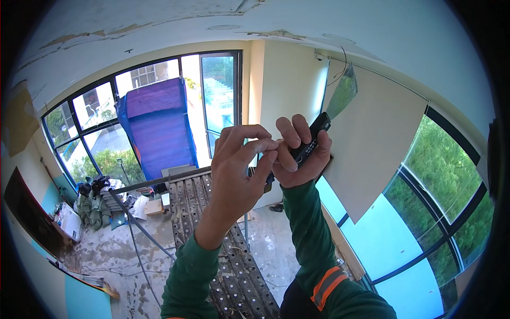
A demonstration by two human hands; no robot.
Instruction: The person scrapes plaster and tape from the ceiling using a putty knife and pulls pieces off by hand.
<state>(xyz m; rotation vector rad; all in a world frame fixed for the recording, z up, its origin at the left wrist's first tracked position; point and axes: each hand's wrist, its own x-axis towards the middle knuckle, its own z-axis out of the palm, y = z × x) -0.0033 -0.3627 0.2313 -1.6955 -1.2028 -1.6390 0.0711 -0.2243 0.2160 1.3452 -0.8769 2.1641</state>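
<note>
My right hand (301, 155) is wrapped around a black tool handle (308, 145) that bears white writing. Past the handle's upper end is a greenish, pointed, blade-like shape (344, 91); whether the two are joined cannot be told. My left hand (243, 163) is raised beside it, thumb and index fingertips pinched together against a finger of the right hand. Anything between those fingertips is too small to make out. A small dark object (270, 181) shows behind the hands, mostly hidden. Both arms wear green sleeves, the right with an orange and grey band.
Below me runs a perforated metal scaffold plank (235, 275), with a grey metal rail (141, 227) at its left. Bags and stacked items (99, 199) lie by the windows. A blue-purple sheet (159, 127) covers one pane. A roller blind (370, 131) hangs right. Overhead, the ceiling (191, 30) is peeling.
</note>
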